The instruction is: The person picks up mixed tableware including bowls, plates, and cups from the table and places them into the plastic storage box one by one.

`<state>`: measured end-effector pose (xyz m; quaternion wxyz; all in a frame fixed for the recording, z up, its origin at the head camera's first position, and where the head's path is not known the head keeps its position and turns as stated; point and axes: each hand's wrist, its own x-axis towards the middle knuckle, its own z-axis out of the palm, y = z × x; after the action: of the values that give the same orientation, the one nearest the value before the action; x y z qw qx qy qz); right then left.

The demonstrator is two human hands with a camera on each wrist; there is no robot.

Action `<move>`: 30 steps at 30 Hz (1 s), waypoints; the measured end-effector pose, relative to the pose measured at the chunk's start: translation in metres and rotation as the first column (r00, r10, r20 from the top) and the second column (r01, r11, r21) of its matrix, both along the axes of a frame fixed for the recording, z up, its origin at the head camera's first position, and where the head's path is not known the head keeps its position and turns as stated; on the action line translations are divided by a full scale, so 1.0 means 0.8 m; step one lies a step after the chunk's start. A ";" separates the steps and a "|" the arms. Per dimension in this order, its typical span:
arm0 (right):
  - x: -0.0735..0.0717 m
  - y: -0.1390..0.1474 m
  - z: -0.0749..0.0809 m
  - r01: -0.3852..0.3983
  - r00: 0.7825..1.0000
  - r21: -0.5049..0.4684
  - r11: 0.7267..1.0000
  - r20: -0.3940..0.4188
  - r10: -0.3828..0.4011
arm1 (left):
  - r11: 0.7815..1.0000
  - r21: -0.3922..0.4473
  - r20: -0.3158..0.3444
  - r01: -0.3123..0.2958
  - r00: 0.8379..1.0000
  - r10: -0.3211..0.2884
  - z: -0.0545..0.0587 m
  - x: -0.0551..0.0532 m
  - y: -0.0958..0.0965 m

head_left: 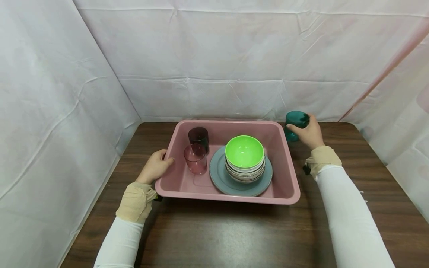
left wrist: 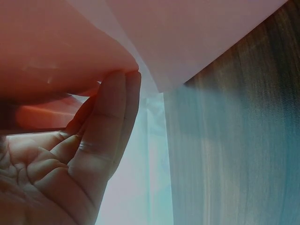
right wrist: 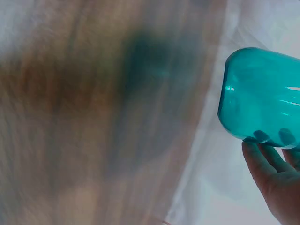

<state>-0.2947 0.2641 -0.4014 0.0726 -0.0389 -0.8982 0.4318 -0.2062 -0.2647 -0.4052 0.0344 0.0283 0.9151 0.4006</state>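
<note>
My left hand grips the left rim of a pink plastic tub, thumb over the inner side and fingers outside against the wall. To the right of the tub, my right hand holds a clear teal cup round its side. The right wrist view shows this cup raised off the tabletop, fingertips on its wall. Inside the tub, a clear pink cup stands in front of a dark cup. A bright green bowl tops several stacked bowls on a grey-blue plate.
A dark wooden table carries the tub, which sits near the back edge. White plastic sheeting hangs behind the table and along both sides.
</note>
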 end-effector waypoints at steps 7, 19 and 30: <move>0.014 0.003 0.043 0.021 0.998 0.015 1.000 -0.066 -0.020 | 1.000 -0.031 0.006 -0.003 1.000 0.004 0.002 -0.002 -0.001; 0.053 -0.018 0.104 -0.025 0.988 0.010 1.000 -0.152 0.027 | 1.000 0.009 0.026 -0.001 1.000 0.001 0.001 -0.002 -0.005; 0.085 -0.049 0.130 -0.069 0.957 0.007 0.998 -0.281 0.068 | 1.000 -0.013 0.034 0.022 0.999 -0.021 0.005 -0.003 -0.007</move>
<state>-0.2265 0.2253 -0.2973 0.1844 0.0540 -0.8789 0.4366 -0.2085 -0.2700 -0.4014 0.0543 0.0311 0.9167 0.3946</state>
